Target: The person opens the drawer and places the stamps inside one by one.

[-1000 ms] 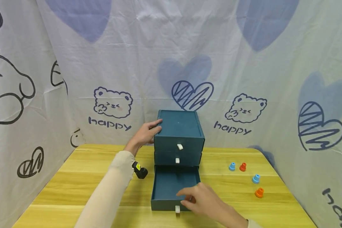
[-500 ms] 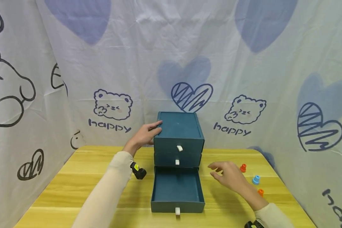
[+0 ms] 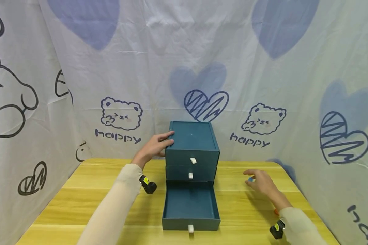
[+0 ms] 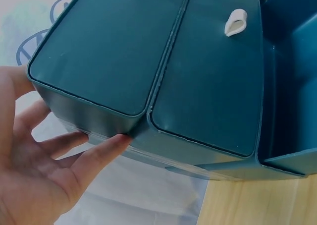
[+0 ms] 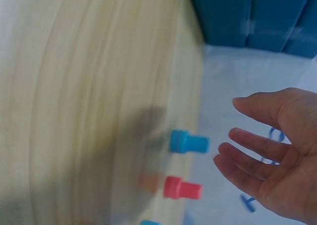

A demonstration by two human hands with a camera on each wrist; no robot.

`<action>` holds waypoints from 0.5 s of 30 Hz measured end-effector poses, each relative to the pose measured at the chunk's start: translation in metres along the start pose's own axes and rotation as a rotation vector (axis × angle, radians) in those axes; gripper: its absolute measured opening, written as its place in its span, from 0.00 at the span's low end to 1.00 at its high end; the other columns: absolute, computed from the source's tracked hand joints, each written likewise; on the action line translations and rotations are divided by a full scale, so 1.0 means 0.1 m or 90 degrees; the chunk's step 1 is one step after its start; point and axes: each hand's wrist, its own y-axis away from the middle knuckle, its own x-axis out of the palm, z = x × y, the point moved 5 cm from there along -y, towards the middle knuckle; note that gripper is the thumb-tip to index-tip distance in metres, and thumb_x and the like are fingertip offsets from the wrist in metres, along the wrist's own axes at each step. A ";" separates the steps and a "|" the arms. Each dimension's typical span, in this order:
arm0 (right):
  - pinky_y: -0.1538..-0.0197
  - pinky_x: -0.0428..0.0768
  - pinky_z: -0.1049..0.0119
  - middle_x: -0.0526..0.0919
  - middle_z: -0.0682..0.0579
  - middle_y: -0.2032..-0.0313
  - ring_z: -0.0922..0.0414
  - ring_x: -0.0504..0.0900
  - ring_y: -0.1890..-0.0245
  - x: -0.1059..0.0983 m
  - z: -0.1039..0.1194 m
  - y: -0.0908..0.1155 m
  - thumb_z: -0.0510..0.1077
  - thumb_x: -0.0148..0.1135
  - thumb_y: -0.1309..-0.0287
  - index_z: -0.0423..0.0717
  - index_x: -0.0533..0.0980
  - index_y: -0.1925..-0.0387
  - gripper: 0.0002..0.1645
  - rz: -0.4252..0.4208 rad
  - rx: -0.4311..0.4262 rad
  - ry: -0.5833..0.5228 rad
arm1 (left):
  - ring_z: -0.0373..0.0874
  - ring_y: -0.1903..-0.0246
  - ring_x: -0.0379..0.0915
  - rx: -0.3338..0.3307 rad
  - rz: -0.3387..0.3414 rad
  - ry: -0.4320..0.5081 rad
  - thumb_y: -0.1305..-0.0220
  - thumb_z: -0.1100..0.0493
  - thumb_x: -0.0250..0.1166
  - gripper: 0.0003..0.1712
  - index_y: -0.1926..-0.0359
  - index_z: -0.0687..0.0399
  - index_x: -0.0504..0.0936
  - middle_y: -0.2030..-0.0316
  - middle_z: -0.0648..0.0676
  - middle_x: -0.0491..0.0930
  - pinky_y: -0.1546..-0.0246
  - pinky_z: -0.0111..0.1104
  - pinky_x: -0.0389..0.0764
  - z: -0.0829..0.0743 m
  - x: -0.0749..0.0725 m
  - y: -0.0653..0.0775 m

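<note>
A dark teal desktop drawer cabinet [image 3: 192,136] stands mid-table, its bottom drawer [image 3: 190,200] pulled out and bare inside. My left hand [image 3: 153,147] rests at the cabinet's upper left edge; in the left wrist view its fairly straight fingers [image 4: 101,158] touch the casing. Out to the right, my right hand [image 3: 263,186] hovers with thumb and fingers apart around a small blue stepped plug [image 3: 250,179]. In the right wrist view the blue plug [image 5: 188,142] stands on the table in front of the fingertips, nothing held. A red plug [image 5: 182,188] is beside it.
An orange plug [image 3: 276,211] peeks out by the right forearm, and part of another blue plug [image 5: 149,222] shows at the right wrist view's lower edge. Two upper drawers with white pull tabs [image 3: 193,160] are closed. A printed white cloth [image 3: 184,44] hangs behind the table.
My right hand has moved from over the open drawer's front rightward and away, to the blue plug, covering other plugs from the head view. The left hand stays at the cabinet.
</note>
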 end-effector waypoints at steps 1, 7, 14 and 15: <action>0.54 0.86 0.45 0.87 0.35 0.49 0.37 0.87 0.56 0.01 -0.04 -0.01 0.35 0.71 0.42 0.34 0.83 0.48 0.19 -0.001 0.006 -0.001 | 0.63 0.26 0.63 0.002 -0.001 -0.001 0.21 0.48 0.55 0.34 0.19 0.42 0.60 0.19 0.60 0.53 0.36 0.56 0.79 0.00 0.00 0.00; 0.53 0.87 0.43 0.86 0.30 0.49 0.35 0.87 0.56 0.08 -0.23 -0.02 0.33 0.69 0.42 0.30 0.82 0.47 0.20 -0.008 0.037 -0.024 | 0.62 0.23 0.59 -0.002 0.001 0.002 0.20 0.47 0.55 0.33 0.19 0.40 0.60 0.19 0.60 0.53 0.34 0.57 0.77 0.00 0.01 0.02; 0.56 0.88 0.46 0.87 0.29 0.54 0.39 0.89 0.62 0.17 -0.33 -0.04 0.32 0.69 0.44 0.28 0.81 0.48 0.21 -0.013 0.048 -0.039 | 0.61 0.22 0.56 -0.007 -0.001 0.006 0.20 0.47 0.55 0.33 0.19 0.39 0.60 0.19 0.59 0.53 0.33 0.58 0.75 0.00 0.01 0.03; 0.56 0.88 0.46 0.87 0.29 0.55 0.40 0.89 0.62 0.19 -0.35 -0.04 0.32 0.70 0.44 0.28 0.81 0.48 0.21 -0.010 0.052 -0.041 | 0.61 0.22 0.56 -0.008 -0.002 0.008 0.20 0.47 0.55 0.33 0.19 0.39 0.60 0.19 0.59 0.53 0.33 0.58 0.75 0.00 0.01 0.03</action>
